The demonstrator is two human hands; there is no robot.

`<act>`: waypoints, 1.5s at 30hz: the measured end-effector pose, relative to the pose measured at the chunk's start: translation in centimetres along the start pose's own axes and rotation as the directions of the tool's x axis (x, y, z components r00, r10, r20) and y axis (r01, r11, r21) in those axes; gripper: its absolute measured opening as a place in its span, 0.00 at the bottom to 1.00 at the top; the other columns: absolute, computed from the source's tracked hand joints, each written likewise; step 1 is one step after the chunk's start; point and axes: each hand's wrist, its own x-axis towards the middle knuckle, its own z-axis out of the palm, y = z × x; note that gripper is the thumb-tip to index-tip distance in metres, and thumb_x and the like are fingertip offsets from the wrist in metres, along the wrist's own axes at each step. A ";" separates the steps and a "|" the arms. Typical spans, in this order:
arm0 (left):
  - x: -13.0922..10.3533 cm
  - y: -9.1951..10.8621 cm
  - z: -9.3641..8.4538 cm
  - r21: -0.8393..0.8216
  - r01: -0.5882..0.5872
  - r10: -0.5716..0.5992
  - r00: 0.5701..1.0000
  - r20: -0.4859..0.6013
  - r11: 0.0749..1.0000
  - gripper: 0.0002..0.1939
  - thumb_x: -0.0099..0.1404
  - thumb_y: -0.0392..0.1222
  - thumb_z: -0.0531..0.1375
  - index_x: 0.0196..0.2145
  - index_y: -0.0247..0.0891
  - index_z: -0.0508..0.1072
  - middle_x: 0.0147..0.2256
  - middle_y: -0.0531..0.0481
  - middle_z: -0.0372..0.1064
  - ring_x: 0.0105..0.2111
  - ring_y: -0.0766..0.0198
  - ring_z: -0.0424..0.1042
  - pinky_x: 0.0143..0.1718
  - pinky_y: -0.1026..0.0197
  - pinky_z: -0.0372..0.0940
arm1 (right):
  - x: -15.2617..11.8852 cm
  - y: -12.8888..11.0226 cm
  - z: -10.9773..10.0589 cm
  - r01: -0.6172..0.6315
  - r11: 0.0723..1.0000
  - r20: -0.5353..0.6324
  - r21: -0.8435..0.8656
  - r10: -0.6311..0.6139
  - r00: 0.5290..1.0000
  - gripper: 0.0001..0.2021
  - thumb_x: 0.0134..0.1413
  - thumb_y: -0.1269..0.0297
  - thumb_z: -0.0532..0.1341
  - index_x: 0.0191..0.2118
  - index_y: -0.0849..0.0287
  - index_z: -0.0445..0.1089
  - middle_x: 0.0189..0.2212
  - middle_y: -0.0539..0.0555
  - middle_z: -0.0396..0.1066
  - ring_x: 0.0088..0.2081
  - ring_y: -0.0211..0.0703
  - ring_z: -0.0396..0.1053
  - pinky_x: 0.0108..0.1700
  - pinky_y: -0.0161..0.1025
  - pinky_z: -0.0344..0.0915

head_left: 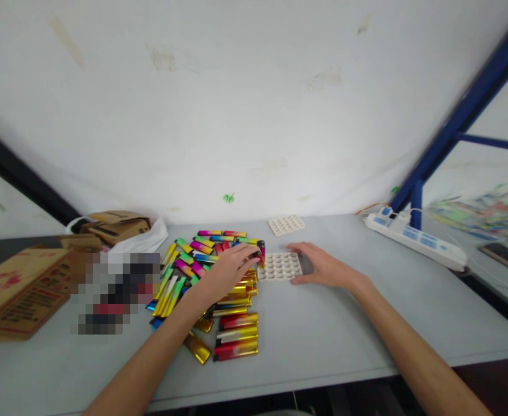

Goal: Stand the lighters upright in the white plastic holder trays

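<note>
One white gridded tray [279, 267], on grey table [323, 341], right of piled lighters [185, 267]. Right hand [323, 267]: empty, thumb and fingers parted around its right end. Left hand [232, 267]: fingers curled beside its left end, grip too obscured to tell.

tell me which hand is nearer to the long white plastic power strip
Right. The right hand is left of the power strip, beside the white gridded tray; the left hand is farther left, over shiny multicoloured lighters.
</note>
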 end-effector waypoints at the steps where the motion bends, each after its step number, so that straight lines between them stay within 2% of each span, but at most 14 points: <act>1: 0.0 0.2 0.2 -0.020 0.011 -0.011 1.000 -0.006 1.000 0.11 0.70 0.45 0.59 0.45 0.41 0.79 0.44 0.42 0.78 0.47 0.52 0.76 0.54 0.51 0.67 | 0.0 0.1 0.0 0.005 1.000 -0.003 0.003 -0.005 1.000 0.41 0.48 0.52 0.74 0.66 0.53 0.60 0.60 0.62 0.66 0.60 0.60 0.65 0.62 0.59 0.61; 4: -0.1 0.5 1.2 -0.059 0.038 -0.042 0.997 -0.061 0.998 0.11 0.68 0.45 0.61 0.45 0.42 0.79 0.46 0.42 0.78 0.47 0.52 0.76 0.55 0.51 0.66 | -0.1 0.4 0.1 0.014 1.000 -0.009 0.000 -0.014 1.000 0.41 0.49 0.51 0.73 0.66 0.52 0.59 0.60 0.62 0.66 0.61 0.60 0.64 0.63 0.59 0.61; 8: -0.3 0.7 1.5 -0.016 0.072 -0.073 0.997 -0.038 0.997 0.21 0.69 0.46 0.61 0.58 0.46 0.73 0.46 0.44 0.79 0.43 0.54 0.78 0.51 0.53 0.68 | -0.1 0.7 0.1 0.011 1.000 0.008 -0.024 -0.011 1.000 0.41 0.50 0.51 0.73 0.66 0.53 0.59 0.61 0.62 0.65 0.61 0.60 0.63 0.63 0.59 0.60; 11: -0.2 0.6 -0.1 -0.002 0.093 -0.093 0.995 -0.048 0.996 0.25 0.67 0.47 0.63 0.61 0.47 0.70 0.40 0.47 0.81 0.38 0.56 0.79 0.47 0.55 0.69 | -0.1 0.8 0.2 0.014 0.999 0.011 -0.029 -0.014 1.000 0.41 0.50 0.50 0.72 0.66 0.53 0.58 0.62 0.62 0.64 0.62 0.60 0.63 0.64 0.59 0.60; 13: -0.1 0.4 -1.9 0.001 0.096 -0.096 0.994 -0.050 0.995 0.20 0.65 0.47 0.65 0.54 0.44 0.77 0.35 0.48 0.81 0.35 0.57 0.79 0.45 0.57 0.69 | -0.1 0.9 0.2 0.017 0.999 0.011 -0.026 -0.017 1.000 0.41 0.50 0.50 0.72 0.66 0.53 0.58 0.61 0.62 0.64 0.62 0.60 0.63 0.64 0.59 0.60; 16: -0.5 -0.2 -4.7 -0.009 0.147 -0.144 0.977 0.155 0.989 0.11 0.61 0.50 0.67 0.37 0.42 0.82 0.29 0.48 0.79 0.29 0.59 0.77 0.34 0.62 0.69 | -0.1 0.9 0.3 0.020 1.000 0.003 -0.015 -0.020 1.000 0.40 0.50 0.50 0.72 0.66 0.53 0.59 0.60 0.62 0.66 0.60 0.60 0.64 0.62 0.59 0.62; 19: -1.2 -1.0 -6.2 -0.024 0.197 -0.171 0.900 0.402 0.980 0.12 0.57 0.52 0.69 0.32 0.42 0.82 0.27 0.50 0.78 0.26 0.60 0.75 0.26 0.65 0.64 | -0.2 1.0 0.3 0.024 1.000 -0.006 -0.010 -0.025 1.000 0.40 0.50 0.50 0.72 0.66 0.52 0.60 0.59 0.62 0.66 0.60 0.60 0.65 0.62 0.59 0.62; 21: -1.6 -1.3 -6.5 -0.008 0.194 -0.169 0.872 0.460 0.981 0.12 0.54 0.51 0.71 0.33 0.42 0.82 0.28 0.50 0.77 0.27 0.60 0.74 0.25 0.66 0.62 | -0.2 1.1 0.3 0.028 1.000 0.002 -0.009 -0.028 1.000 0.40 0.50 0.50 0.73 0.66 0.52 0.60 0.59 0.61 0.66 0.60 0.60 0.64 0.63 0.59 0.62; 24: -1.8 -1.3 -6.3 0.029 0.144 -0.140 0.869 0.475 0.989 0.09 0.56 0.49 0.70 0.31 0.43 0.81 0.31 0.50 0.77 0.30 0.60 0.73 0.29 0.65 0.63 | -0.2 1.0 0.2 0.024 1.000 0.006 0.001 -0.024 1.000 0.40 0.50 0.51 0.72 0.66 0.51 0.59 0.60 0.60 0.65 0.60 0.60 0.64 0.63 0.59 0.62; 28: -1.5 -0.9 -6.2 -0.016 0.118 -0.099 0.898 0.429 0.993 0.07 0.60 0.47 0.66 0.31 0.43 0.81 0.34 0.49 0.78 0.33 0.58 0.74 0.35 0.63 0.64 | -0.2 0.8 0.1 0.020 1.000 0.001 0.010 -0.020 1.000 0.40 0.50 0.50 0.72 0.66 0.50 0.60 0.60 0.60 0.65 0.61 0.60 0.64 0.63 0.60 0.61; 35: -1.2 -0.5 -6.0 -0.160 0.231 -0.162 0.920 0.358 0.960 0.09 0.64 0.47 0.64 0.35 0.41 0.79 0.32 0.48 0.78 0.32 0.59 0.77 0.34 0.63 0.67 | -0.2 0.6 0.1 0.015 1.000 0.003 -0.007 -0.015 1.000 0.39 0.50 0.50 0.72 0.65 0.52 0.60 0.60 0.61 0.66 0.60 0.60 0.64 0.63 0.59 0.62; 38: -0.5 0.3 -4.9 -0.352 0.321 -0.275 0.945 0.175 0.879 0.10 0.65 0.48 0.64 0.38 0.39 0.78 0.24 0.51 0.74 0.22 0.63 0.73 0.26 0.63 0.67 | -0.1 0.6 0.1 0.011 1.000 0.001 -0.006 -0.011 1.000 0.39 0.49 0.50 0.72 0.65 0.53 0.61 0.59 0.62 0.67 0.60 0.60 0.65 0.62 0.60 0.62; 41: 0.1 1.2 -3.6 -0.568 0.268 -0.357 0.933 -0.049 0.778 0.12 0.57 0.44 0.70 0.38 0.37 0.78 0.28 0.50 0.74 0.21 0.67 0.68 0.22 0.65 0.64 | -0.1 0.6 0.1 0.016 1.000 -0.005 0.000 -0.016 1.000 0.39 0.50 0.50 0.72 0.65 0.53 0.61 0.59 0.61 0.67 0.60 0.60 0.65 0.62 0.60 0.62; 45: 0.6 1.9 -2.4 -0.756 0.240 -0.479 0.871 -0.110 0.609 0.16 0.51 0.40 0.74 0.38 0.34 0.80 0.33 0.49 0.74 0.24 0.71 0.66 0.24 0.68 0.62 | -0.2 0.9 0.2 0.028 1.000 -0.007 0.011 -0.028 1.000 0.40 0.49 0.50 0.73 0.66 0.51 0.60 0.60 0.61 0.66 0.61 0.60 0.64 0.63 0.61 0.61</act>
